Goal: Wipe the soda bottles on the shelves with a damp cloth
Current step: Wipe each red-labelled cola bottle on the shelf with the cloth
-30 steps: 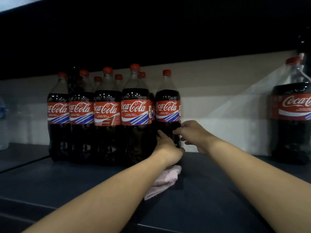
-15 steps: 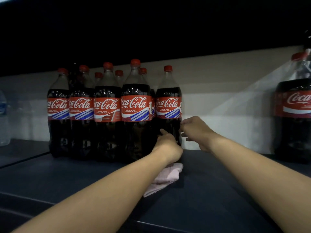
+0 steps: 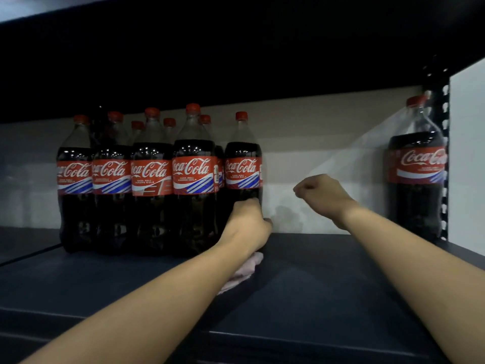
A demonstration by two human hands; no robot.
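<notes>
The left hand (image 3: pixel 248 222) is curled around the low part of the end bottle (image 3: pixel 244 185); the cloth (image 3: pixel 242 271) lies under its wrist on the shelf (image 3: pixel 328 298). Wiping seems barely started, and most bottles remain. The right hand (image 3: pixel 319 191), closed on nothing, has been withdrawn from that bottle.

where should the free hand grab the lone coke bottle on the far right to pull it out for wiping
Probably the narrow clear neck just under the red cap of the lone bottle, coming from its left front. It stands upright, the shelf post sits tight against its right side, and the shelf space on its left is open. The right hand is nearest, fingers curled.
</notes>
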